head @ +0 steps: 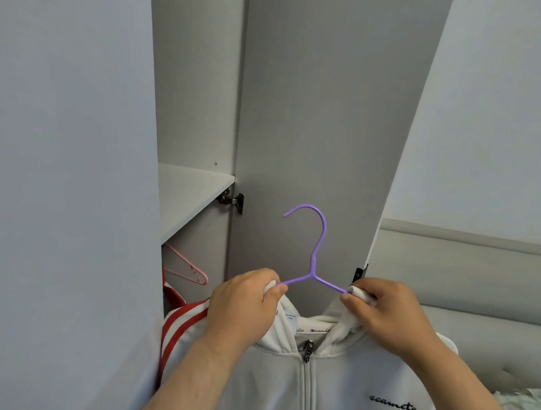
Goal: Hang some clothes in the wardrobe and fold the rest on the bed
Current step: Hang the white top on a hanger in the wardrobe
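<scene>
A white zip-up hoodie with black lettering on the chest hangs on a purple hanger, held up in front of the open wardrobe. My left hand pinches the hoodie's collar over the hanger's left arm. On the other side, my right hand grips the collar fabric at the hanger's right arm. The hanger's hook points up and left, free in the air. The zipper is closed up to the neck.
A red-and-white striped garment hangs inside the wardrobe at the left, with a pink hanger above it, under a shelf. The open wardrobe door stands behind the hanger. A padded headboard and bedding are at the right.
</scene>
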